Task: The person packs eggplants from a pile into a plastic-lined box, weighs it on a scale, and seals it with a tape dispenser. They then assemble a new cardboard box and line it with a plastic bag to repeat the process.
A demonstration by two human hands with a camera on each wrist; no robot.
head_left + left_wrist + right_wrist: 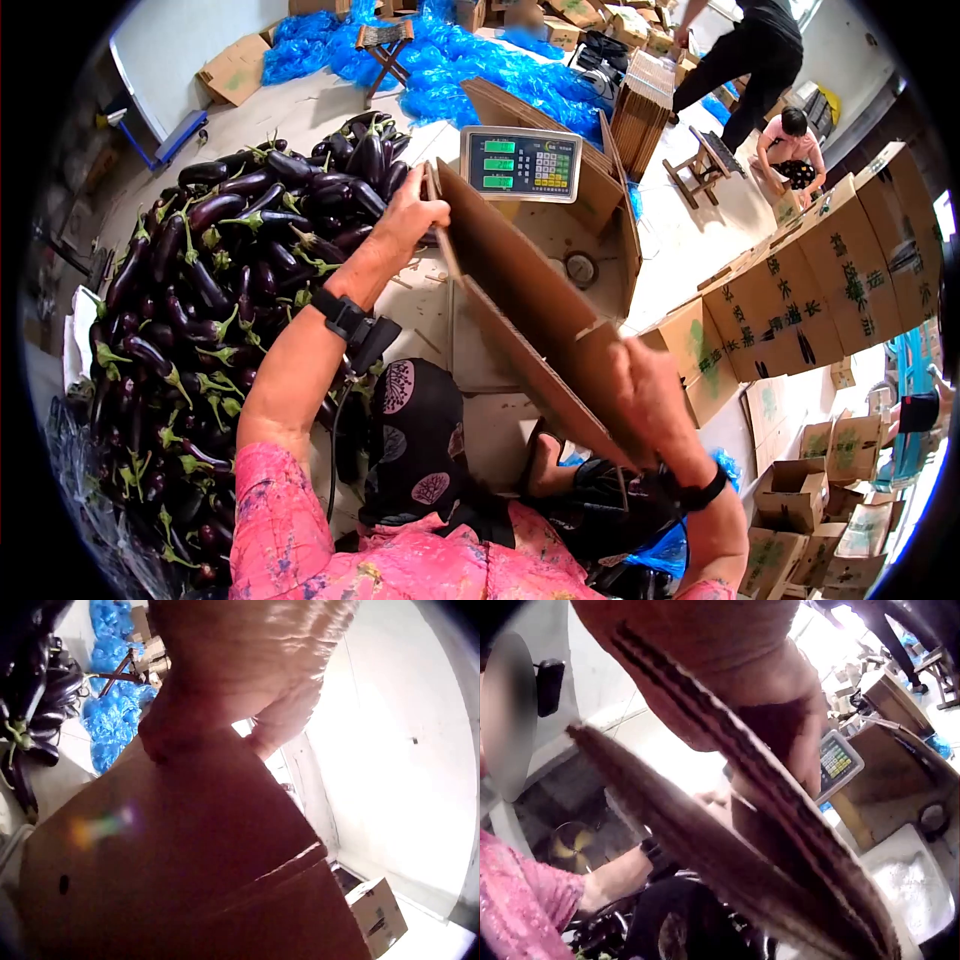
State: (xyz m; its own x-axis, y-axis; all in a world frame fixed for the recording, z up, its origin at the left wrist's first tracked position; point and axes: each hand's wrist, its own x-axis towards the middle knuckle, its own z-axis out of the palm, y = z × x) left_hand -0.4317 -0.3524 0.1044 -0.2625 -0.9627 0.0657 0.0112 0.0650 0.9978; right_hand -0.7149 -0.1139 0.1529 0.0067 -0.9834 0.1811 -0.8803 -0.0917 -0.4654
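A partly unfolded cardboard box (520, 265) is held slantwise in front of my lap, its walls standing a narrow gap apart. My left hand (408, 215) grips the box's upper left end, thumb lying over the edge. In the left wrist view, that hand (247, 667) bends over a broad brown panel (172, 847). At the box's lower right end, my slightly blurred right hand (650, 395) holds the cardboard wall. From the right wrist, two raw cardboard edges (682, 817) run close below the right hand (727, 675), which partly hides behind them.
A large heap of eggplants (200, 300) lies to the left. A scale display (520, 163) stands beyond the box. Printed cartons (800, 290) stand at right, with folding stools (700, 165) and blue plastic film (450, 75) farther back. Two other people are at the upper right.
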